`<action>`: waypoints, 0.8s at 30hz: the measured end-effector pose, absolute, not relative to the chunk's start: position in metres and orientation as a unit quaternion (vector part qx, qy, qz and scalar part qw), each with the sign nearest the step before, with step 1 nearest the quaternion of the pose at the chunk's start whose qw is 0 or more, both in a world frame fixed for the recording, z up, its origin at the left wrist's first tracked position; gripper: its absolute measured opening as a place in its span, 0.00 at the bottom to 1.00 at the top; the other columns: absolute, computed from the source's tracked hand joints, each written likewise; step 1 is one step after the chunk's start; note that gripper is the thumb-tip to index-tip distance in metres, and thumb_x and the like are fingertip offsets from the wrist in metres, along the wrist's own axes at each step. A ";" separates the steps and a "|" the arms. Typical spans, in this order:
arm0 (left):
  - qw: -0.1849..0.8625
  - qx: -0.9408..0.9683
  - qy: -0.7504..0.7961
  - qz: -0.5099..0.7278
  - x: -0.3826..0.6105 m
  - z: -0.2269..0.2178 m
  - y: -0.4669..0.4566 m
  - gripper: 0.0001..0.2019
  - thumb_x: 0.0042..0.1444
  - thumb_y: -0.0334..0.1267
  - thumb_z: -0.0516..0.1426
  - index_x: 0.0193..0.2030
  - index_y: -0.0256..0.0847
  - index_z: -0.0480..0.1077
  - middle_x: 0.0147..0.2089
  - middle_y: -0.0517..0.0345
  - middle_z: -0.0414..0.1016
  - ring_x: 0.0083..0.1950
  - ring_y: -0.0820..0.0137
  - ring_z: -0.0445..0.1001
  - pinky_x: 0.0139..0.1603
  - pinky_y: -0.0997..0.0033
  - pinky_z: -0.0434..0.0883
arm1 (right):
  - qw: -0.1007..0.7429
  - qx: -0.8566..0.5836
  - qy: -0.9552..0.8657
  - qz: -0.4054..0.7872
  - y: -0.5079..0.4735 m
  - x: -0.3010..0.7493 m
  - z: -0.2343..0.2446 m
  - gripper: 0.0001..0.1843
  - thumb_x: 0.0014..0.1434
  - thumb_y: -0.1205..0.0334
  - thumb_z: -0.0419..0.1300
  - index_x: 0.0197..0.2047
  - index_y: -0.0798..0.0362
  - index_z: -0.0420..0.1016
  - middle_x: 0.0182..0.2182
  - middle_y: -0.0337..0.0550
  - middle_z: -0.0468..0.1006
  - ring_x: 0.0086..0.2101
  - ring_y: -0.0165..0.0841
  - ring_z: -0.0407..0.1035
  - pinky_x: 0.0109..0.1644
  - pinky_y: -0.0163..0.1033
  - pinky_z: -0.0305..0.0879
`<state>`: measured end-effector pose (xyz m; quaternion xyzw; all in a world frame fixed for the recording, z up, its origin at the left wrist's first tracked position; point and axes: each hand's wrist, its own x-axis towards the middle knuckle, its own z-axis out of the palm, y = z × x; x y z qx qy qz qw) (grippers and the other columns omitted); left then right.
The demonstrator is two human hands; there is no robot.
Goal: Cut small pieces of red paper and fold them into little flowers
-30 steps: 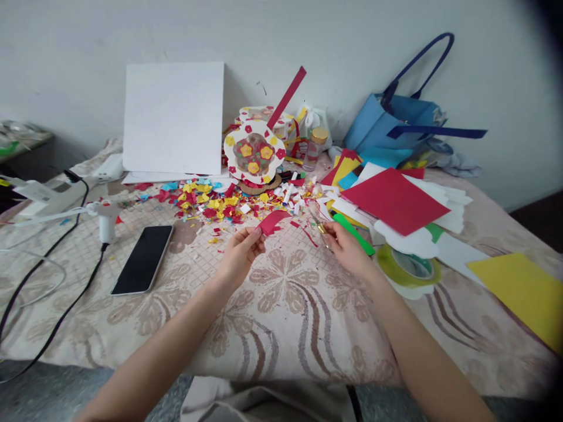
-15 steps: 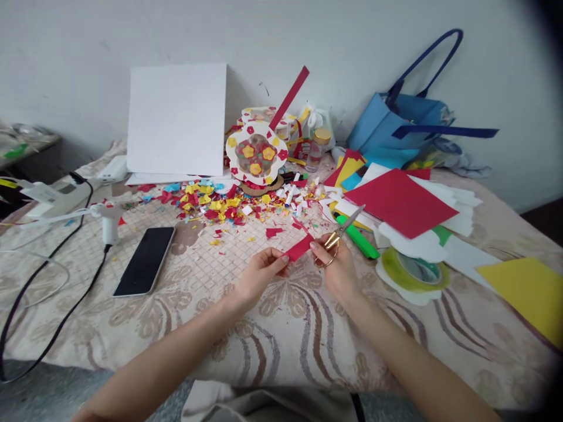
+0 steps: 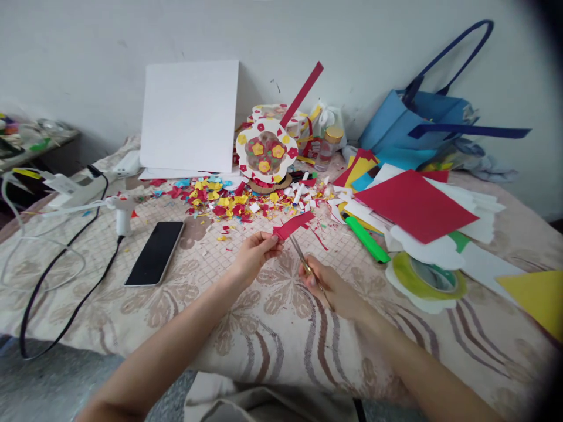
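Between the fingers of my left hand (image 3: 257, 256) is a strip of red paper (image 3: 295, 224), its free end pointing up and to the right. My right hand (image 3: 325, 281) grips a pair of gold-handled scissors (image 3: 301, 255), the blades pointing up and left with their tips close to the paper's lower edge. Whether the blades touch the paper I cannot tell. Beyond both hands lie many paper scraps (image 3: 224, 202) in red, yellow, blue and white. Behind them stands a flower-shaped white fan-like piece (image 3: 266, 151) decorated with red and yellow paper flowers.
On the left are a phone (image 3: 155, 253), a white glue gun (image 3: 124, 215) and cables. A green cutter (image 3: 366, 239), a tape roll (image 3: 428, 275) and red paper sheets (image 3: 417, 202) lie to the right. A white board (image 3: 189, 117) and a blue bag (image 3: 396, 120) stand at the back.
My right hand has let go of the red paper and turned the scissors so the blades point toward it. The left hand keeps hold of the strip. The view has shifted slightly left.
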<state>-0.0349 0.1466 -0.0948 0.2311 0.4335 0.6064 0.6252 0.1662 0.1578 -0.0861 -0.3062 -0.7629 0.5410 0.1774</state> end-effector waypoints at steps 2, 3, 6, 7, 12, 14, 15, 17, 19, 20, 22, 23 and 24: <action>0.628 0.227 0.430 0.608 -0.036 -0.094 0.147 0.11 0.45 0.36 0.65 0.29 0.35 0.66 0.29 0.54 0.77 0.31 0.74 0.76 0.37 0.75 0.72 | 0.128 -0.307 -0.751 0.571 0.158 0.167 -0.086 0.23 0.61 0.38 0.43 0.35 0.52 0.60 0.21 0.33 0.61 0.21 0.27 0.55 0.26 0.34 0.53; 0.630 0.223 0.427 0.610 -0.036 -0.093 0.146 0.11 0.46 0.36 0.64 0.29 0.35 0.66 0.30 0.53 0.77 0.33 0.72 0.77 0.39 0.74 0.73 | 0.112 -0.307 -0.737 0.591 0.158 0.168 -0.086 0.24 0.61 0.38 0.43 0.35 0.52 0.60 0.21 0.33 0.61 0.21 0.27 0.56 0.25 0.34 0.53; 0.639 0.205 0.420 0.611 -0.037 -0.091 0.146 0.09 0.48 0.33 0.63 0.29 0.35 0.65 0.31 0.52 0.78 0.36 0.69 0.78 0.43 0.69 0.73 | 0.101 -0.306 -0.700 0.637 0.159 0.168 -0.086 0.24 0.61 0.38 0.43 0.34 0.53 0.59 0.20 0.33 0.62 0.20 0.26 0.57 0.24 0.34 0.54; 0.642 0.199 0.419 0.610 -0.037 -0.091 0.146 0.09 0.49 0.33 0.62 0.29 0.35 0.65 0.31 0.52 0.78 0.36 0.69 0.78 0.44 0.68 0.73 | 0.102 -0.309 -0.693 0.643 0.159 0.168 -0.086 0.24 0.61 0.38 0.43 0.34 0.53 0.59 0.20 0.33 0.62 0.20 0.26 0.57 0.24 0.33 0.54; 0.654 0.185 0.414 0.606 -0.039 -0.089 0.147 0.07 0.51 0.31 0.60 0.30 0.36 0.63 0.32 0.51 0.79 0.33 0.69 0.78 0.42 0.67 0.74 | 0.098 -0.323 -0.685 0.646 0.157 0.168 -0.083 0.25 0.60 0.38 0.45 0.33 0.53 0.60 0.19 0.33 0.62 0.18 0.26 0.57 0.22 0.33 0.53; 0.653 0.184 0.412 0.608 -0.039 -0.088 0.147 0.07 0.51 0.31 0.60 0.30 0.36 0.63 0.32 0.51 0.79 0.33 0.69 0.78 0.42 0.67 0.74 | 0.101 -0.329 -0.688 0.639 0.157 0.168 -0.083 0.25 0.60 0.38 0.45 0.32 0.53 0.61 0.19 0.34 0.63 0.18 0.26 0.58 0.22 0.33 0.54; 0.654 0.186 0.412 0.606 -0.039 -0.087 0.147 0.07 0.51 0.31 0.60 0.30 0.36 0.63 0.31 0.51 0.79 0.33 0.69 0.78 0.42 0.67 0.74 | 0.101 -0.332 -0.685 0.641 0.157 0.168 -0.084 0.25 0.60 0.38 0.45 0.32 0.53 0.61 0.19 0.34 0.63 0.18 0.26 0.59 0.22 0.33 0.54; 0.664 0.195 0.413 0.592 -0.038 -0.086 0.145 0.08 0.50 0.31 0.61 0.30 0.36 0.62 0.32 0.51 0.78 0.34 0.68 0.79 0.43 0.66 0.74 | 0.102 -0.341 -0.670 0.652 0.157 0.168 -0.087 0.25 0.59 0.37 0.46 0.32 0.53 0.62 0.18 0.34 0.65 0.17 0.26 0.60 0.21 0.33 0.54; 0.681 0.208 0.413 0.567 -0.037 -0.086 0.143 0.09 0.49 0.31 0.61 0.30 0.36 0.62 0.33 0.51 0.78 0.35 0.66 0.79 0.43 0.64 0.74 | 0.104 -0.348 -0.654 0.663 0.156 0.167 -0.091 0.25 0.59 0.37 0.48 0.32 0.54 0.63 0.17 0.34 0.66 0.16 0.26 0.60 0.20 0.32 0.53; 0.689 0.213 0.414 0.555 -0.036 -0.086 0.142 0.10 0.49 0.32 0.62 0.30 0.36 0.62 0.33 0.51 0.78 0.36 0.66 0.79 0.44 0.64 0.74 | 0.108 -0.349 -0.651 0.666 0.156 0.166 -0.092 0.25 0.59 0.37 0.48 0.32 0.54 0.63 0.17 0.34 0.66 0.16 0.26 0.60 0.20 0.32 0.53; 0.697 0.219 0.420 0.538 -0.034 -0.087 0.140 0.10 0.49 0.32 0.62 0.30 0.36 0.62 0.32 0.52 0.78 0.35 0.66 0.79 0.43 0.64 0.75 | 0.116 -0.346 -0.652 0.665 0.155 0.165 -0.094 0.25 0.59 0.38 0.48 0.31 0.54 0.62 0.17 0.34 0.66 0.16 0.25 0.60 0.20 0.32 0.53; 0.699 0.221 0.423 0.533 -0.033 -0.087 0.140 0.10 0.50 0.32 0.62 0.30 0.36 0.62 0.31 0.53 0.78 0.34 0.67 0.79 0.42 0.64 0.75 | 0.118 -0.343 -0.653 0.664 0.154 0.165 -0.094 0.25 0.59 0.38 0.48 0.31 0.53 0.62 0.17 0.34 0.66 0.16 0.25 0.60 0.20 0.32 0.53; 0.700 0.223 0.424 0.529 -0.032 -0.088 0.139 0.10 0.50 0.32 0.62 0.30 0.36 0.62 0.30 0.53 0.78 0.34 0.67 0.79 0.42 0.65 0.75 | 0.119 -0.341 -0.653 0.665 0.154 0.164 -0.094 0.24 0.59 0.38 0.47 0.32 0.53 0.62 0.17 0.33 0.65 0.17 0.25 0.60 0.20 0.32 0.54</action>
